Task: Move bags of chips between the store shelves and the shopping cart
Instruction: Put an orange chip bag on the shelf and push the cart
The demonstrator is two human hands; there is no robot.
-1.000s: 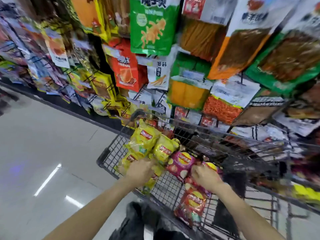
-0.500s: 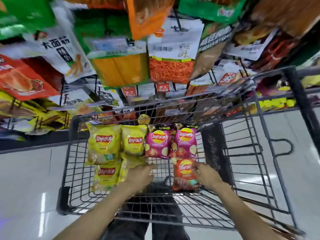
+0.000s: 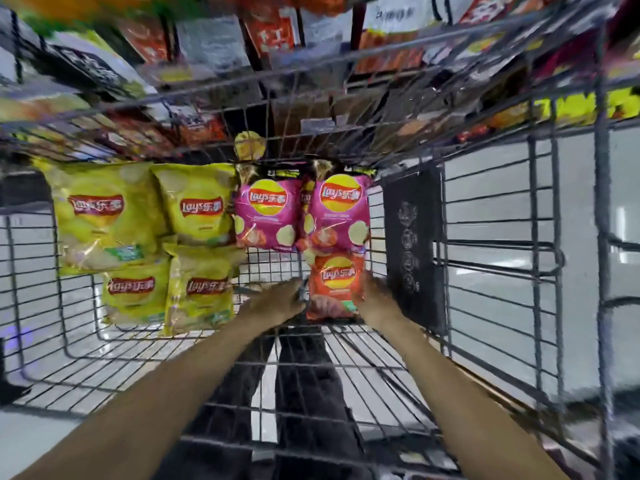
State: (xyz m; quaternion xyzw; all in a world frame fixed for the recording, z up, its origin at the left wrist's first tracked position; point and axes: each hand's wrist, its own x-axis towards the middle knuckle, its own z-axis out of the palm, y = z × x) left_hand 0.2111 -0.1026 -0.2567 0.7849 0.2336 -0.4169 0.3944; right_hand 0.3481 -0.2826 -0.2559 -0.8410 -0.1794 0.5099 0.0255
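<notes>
Hands framed the orange chip bag (image 3: 335, 285) in the cart (image 3: 491, 237): right hand (image 3: 372, 299) gripped its edge, left hand (image 3: 277, 301) touched beside it, grip unclear. Next move probably calls for lifting it toward the shelves (image 3: 311, 46).

Both hands reach into the wire shopping cart (image 3: 498, 216). The right hand (image 3: 375, 301) holds the right edge of an orange chip bag (image 3: 334, 282) lying on the cart's floor; the left hand (image 3: 277, 301) rests at the bag's left edge, its grip unclear. Just beyond the orange bag lie two pink chip bags (image 3: 268, 213) side by side, touching it. Four yellow chip bags (image 3: 104, 216) fill the cart's left half in two overlapping rows. Past the cart's far wall, blurred store shelves (image 3: 311, 46) carry packaged snacks. A dark panel (image 3: 414, 244) stands right of the bags.
</notes>
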